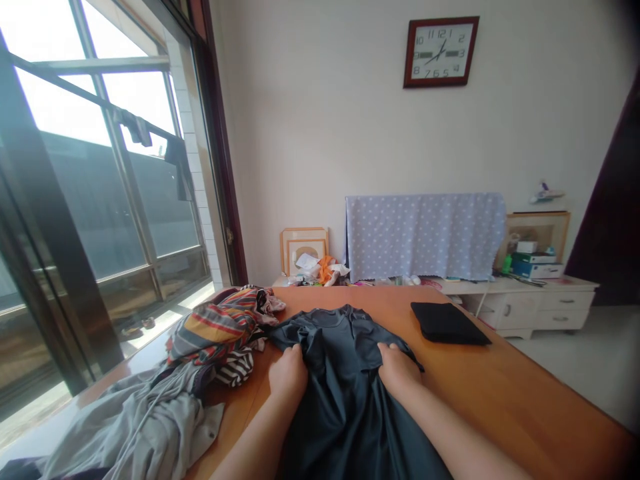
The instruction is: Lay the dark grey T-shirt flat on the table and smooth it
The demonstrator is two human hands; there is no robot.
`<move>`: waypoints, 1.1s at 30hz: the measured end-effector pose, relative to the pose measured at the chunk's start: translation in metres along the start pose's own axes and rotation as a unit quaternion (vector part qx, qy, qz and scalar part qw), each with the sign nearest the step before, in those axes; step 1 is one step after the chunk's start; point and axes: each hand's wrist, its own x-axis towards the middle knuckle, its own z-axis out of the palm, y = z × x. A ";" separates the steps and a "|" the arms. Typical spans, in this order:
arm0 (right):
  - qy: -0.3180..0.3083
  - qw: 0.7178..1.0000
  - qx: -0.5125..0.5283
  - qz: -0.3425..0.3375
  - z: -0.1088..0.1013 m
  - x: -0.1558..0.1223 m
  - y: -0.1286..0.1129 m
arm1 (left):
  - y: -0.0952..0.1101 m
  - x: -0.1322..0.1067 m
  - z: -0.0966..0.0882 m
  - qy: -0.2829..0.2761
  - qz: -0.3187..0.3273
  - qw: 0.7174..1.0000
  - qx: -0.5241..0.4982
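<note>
A dark grey short-sleeved shirt [345, 373] lies spread on the wooden table [520, 387], its neckline at the far end and its lower part falling toward me. My left hand [290, 373] is closed on the shirt's left side, just below the sleeve. On the opposite side, my right hand [397, 367] grips the cloth near the other sleeve. Between the two hands the fabric hangs in loose folds. The shirt's bottom edge is out of view.
Left of the shirt are a heap of striped clothes [215, 327] and a crumpled light grey garment [145, 420]. A folded black cloth [447, 323] rests at the table's right. Behind stands a white cabinet [540, 307] beside a polka-dot cover [425, 233]. A window [125, 200] is at left.
</note>
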 end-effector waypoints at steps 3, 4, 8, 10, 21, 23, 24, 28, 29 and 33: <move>0.003 1.000 -0.015 0.008 0.006 0.028 -0.003 | 0.002 0.033 0.008 0.004 0.010 1.000 0.017; 0.005 1.000 -0.019 0.013 0.008 0.038 -0.003 | 0.002 0.045 0.010 0.006 0.013 1.000 0.020; 0.015 0.999 -0.028 0.031 0.012 0.083 -0.006 | 0.005 0.092 0.019 0.014 0.024 0.999 0.026; 0.021 0.998 -0.029 0.042 0.013 0.106 -0.008 | 0.006 0.114 0.023 0.020 0.024 0.999 0.025; 0.048 0.996 0.012 0.078 0.014 0.136 0.003 | -0.018 0.162 0.038 0.062 -0.014 0.997 -0.040; 0.056 0.995 0.023 0.076 0.008 0.127 0.006 | -0.023 0.156 0.034 0.081 -0.016 0.995 -0.055; 0.060 0.995 0.028 0.074 0.005 0.122 0.007 | -0.025 0.151 0.032 0.091 -0.017 0.994 -0.060; 0.075 0.995 0.045 0.057 -0.003 0.098 0.007 | -0.029 0.128 0.022 0.125 -0.004 0.991 -0.054; 0.077 0.995 0.050 0.050 -0.002 0.091 0.007 | -0.031 0.123 0.019 0.131 0.007 0.990 -0.048; 0.087 0.995 0.043 0.006 0.006 0.070 0.002 | -0.045 0.115 0.011 0.148 0.059 0.987 -0.012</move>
